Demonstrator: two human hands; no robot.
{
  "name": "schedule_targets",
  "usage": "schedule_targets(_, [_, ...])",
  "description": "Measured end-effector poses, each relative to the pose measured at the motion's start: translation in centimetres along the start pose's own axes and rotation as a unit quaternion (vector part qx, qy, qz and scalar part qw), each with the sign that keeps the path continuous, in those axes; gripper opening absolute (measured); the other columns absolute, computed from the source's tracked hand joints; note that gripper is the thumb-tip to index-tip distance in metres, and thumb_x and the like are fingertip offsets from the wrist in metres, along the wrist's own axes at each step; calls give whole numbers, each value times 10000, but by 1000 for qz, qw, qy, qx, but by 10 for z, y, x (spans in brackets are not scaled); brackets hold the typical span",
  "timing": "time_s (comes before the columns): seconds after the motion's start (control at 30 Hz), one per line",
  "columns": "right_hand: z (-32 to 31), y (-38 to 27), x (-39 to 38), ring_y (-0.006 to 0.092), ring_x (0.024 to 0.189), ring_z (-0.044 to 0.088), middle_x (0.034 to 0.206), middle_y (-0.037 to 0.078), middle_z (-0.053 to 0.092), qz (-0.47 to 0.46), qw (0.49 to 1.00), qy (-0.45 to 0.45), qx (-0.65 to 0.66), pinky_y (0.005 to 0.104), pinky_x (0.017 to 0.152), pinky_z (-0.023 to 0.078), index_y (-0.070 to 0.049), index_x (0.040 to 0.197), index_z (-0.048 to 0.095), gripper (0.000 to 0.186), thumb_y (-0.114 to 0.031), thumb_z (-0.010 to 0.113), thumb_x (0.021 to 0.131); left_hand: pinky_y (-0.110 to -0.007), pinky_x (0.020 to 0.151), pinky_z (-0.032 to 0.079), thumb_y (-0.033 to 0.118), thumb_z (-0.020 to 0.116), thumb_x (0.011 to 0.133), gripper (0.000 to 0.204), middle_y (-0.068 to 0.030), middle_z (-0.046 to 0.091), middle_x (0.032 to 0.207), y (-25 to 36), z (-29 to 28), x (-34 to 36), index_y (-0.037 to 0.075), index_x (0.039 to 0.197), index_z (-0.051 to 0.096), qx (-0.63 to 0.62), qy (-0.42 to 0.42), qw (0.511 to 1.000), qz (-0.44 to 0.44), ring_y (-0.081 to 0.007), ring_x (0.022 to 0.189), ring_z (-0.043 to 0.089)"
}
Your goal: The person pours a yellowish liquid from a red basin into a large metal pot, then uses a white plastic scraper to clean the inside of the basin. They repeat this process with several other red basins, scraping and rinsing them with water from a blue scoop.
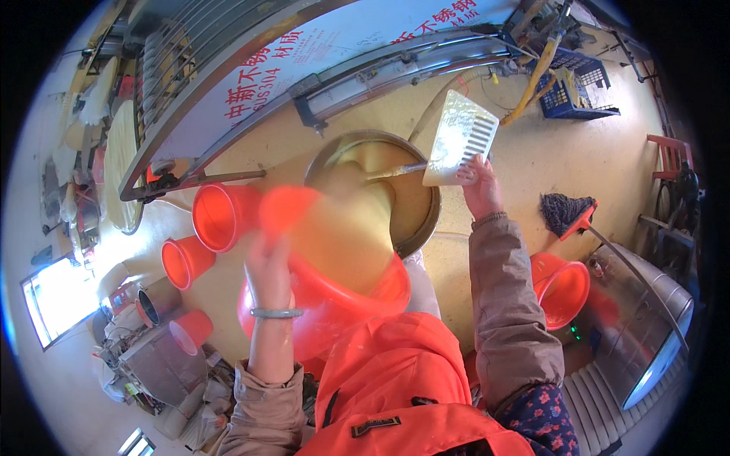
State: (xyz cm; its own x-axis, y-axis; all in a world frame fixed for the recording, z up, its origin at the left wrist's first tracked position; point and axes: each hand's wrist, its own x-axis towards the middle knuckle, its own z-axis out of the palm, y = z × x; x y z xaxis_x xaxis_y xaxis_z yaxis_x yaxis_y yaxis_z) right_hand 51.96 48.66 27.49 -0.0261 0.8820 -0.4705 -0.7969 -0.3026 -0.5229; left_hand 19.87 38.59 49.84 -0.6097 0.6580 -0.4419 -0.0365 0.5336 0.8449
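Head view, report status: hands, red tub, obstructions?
Right hand grips pale slotted panel. Left hand at blurred red vessel, grip unclear. Red tub partly behind left forearm.

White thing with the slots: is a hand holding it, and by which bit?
Yes: the right hand holds the white slotted panel by its lower right corner.

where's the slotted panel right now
In the head view, the slotted panel is right of centre, held in the right hand beside the right rim of the round vat.
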Motion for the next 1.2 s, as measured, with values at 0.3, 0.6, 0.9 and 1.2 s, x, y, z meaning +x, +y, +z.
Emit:
schedule_targets(0.3, [-11,-6,-12,162,812,566,952,79,559,-1,1000,-8,26,320,754,482,-61,1063,472,168,-185,489,950,-302,810,429,170,637,839,347,-87,578,985,-12,33,30,-69,1075,550,80,-43,995,52,-144,917,523])
schedule_targets(0.6, [-27,-16,-29,156,775,562,894,65,570,29,1000,4,8,305,722,481,-63,1017,486,136,-174,509,942,-287,758,447,198,656,822,349,-76,619,927,-9,65,48,-66,1041,590,154,-45,984,76,-136,840,559])
schedule_targets(0.9, [-40,-28,-59,154,762,575,874,64,588,80,996,13,-21,296,703,476,-60,997,509,130,-179,500,946,-282,778,450,179,651,832,358,-91,628,969,-9,77,57,-71,1080,589,201,-43,972,111,-147,875,573])
schedule_targets(1.2, [-17,-31,-132,144,733,583,837,52,600,80,988,106,-80,273,686,478,-47,989,544,158,-195,513,942,-315,857,446,173,673,801,493,-148,579,1125,-3,76,38,-64,1197,498,207,-18,971,118,-200,986,563])
